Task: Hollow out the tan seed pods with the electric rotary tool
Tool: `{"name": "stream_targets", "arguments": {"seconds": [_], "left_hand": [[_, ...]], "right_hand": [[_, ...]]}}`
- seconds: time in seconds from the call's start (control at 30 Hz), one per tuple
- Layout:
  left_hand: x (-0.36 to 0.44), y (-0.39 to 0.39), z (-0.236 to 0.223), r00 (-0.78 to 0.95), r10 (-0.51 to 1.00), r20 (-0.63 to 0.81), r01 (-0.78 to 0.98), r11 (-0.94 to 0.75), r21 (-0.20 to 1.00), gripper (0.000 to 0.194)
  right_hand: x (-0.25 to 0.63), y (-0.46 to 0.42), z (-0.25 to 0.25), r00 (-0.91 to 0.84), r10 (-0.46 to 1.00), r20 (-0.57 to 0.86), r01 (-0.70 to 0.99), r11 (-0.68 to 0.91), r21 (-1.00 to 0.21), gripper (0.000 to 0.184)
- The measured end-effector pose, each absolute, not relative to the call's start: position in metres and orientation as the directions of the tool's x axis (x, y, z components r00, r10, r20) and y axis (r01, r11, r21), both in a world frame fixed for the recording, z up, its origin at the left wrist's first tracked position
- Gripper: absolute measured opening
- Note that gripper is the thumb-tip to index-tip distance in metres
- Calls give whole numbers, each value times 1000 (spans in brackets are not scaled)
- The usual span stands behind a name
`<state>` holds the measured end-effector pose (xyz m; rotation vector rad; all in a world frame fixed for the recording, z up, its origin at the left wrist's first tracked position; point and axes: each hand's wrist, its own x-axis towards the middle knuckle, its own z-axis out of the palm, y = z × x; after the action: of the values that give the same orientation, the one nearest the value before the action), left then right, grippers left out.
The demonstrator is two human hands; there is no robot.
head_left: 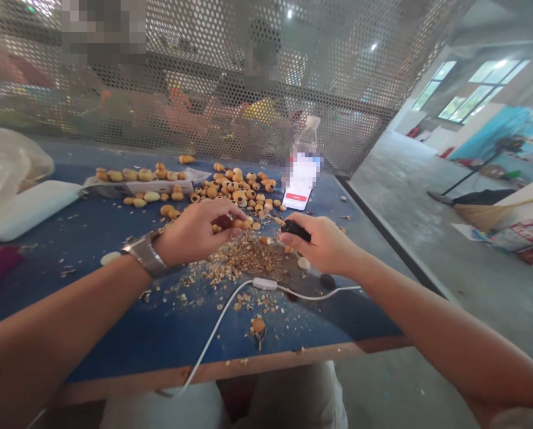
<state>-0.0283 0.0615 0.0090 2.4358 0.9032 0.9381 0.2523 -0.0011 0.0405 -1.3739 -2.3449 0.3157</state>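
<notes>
My left hand [199, 231], with a metal watch [146, 255] on the wrist, is closed round a dark brown fruit [222, 222] and some small orange ones. My right hand [322, 241] grips a small black-handled tool [296, 229], its tip pointing toward the left hand. Below both hands lies a heap of brown shell scraps [244, 259] on the blue table [114, 333]. A pile of round orange fruits [237, 187] sits just beyond the hands.
A phone [298, 189] lies past the fruit pile. A white cable with an inline switch [265, 283] crosses the table front. A white tray [29, 205] and plastic bag [7, 164] are at left. A perforated metal screen [248, 77] backs the table, with people behind it.
</notes>
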Motion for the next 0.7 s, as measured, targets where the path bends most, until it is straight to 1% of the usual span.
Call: {"name": "stream_targets", "arguments": {"seconds": [0.07,0.1,0.17,0.2,0.23,0.3,0.37,0.47,0.57,0.63,0.7], "left_hand": [[-23,55,5,551,711,437,359,-674,645,25],[-21,52,4,536,728,427,336,-648,683,25],[-17,45,3,496,751,436,292,-617,731,25],[-15,42,3,481,761,436,284,-605,744,26],[-14,39,3,475,764,436,282,-602,747,24],[-12,34,3,474,750,461,277,-624,731,21],[-11,30,2,482,723,494,274,-660,699,19],[-11,28,1,499,696,516,288,-695,659,16],[-11,27,-1,493,687,534,297,-710,639,15],[-11,26,-1,481,686,545,309,-715,627,16],[-11,25,0,474,693,543,332,-712,619,16]], "right_hand": [[258,5,36,-465,851,242,780,524,-342,41],[261,7,32,-480,835,268,782,546,-300,41],[266,10,22,-533,790,302,771,600,-211,39],[269,11,17,-567,768,296,764,625,-161,39],[271,11,13,-597,751,282,754,646,-124,40],[276,9,7,-617,734,284,741,663,-102,41],[279,7,6,-607,733,307,746,659,-99,44],[282,6,9,-586,739,333,772,634,-48,52],[283,6,10,-605,733,311,775,632,18,62],[283,6,9,-596,749,290,792,607,57,65],[282,6,7,-577,768,278,809,584,67,66]]}}
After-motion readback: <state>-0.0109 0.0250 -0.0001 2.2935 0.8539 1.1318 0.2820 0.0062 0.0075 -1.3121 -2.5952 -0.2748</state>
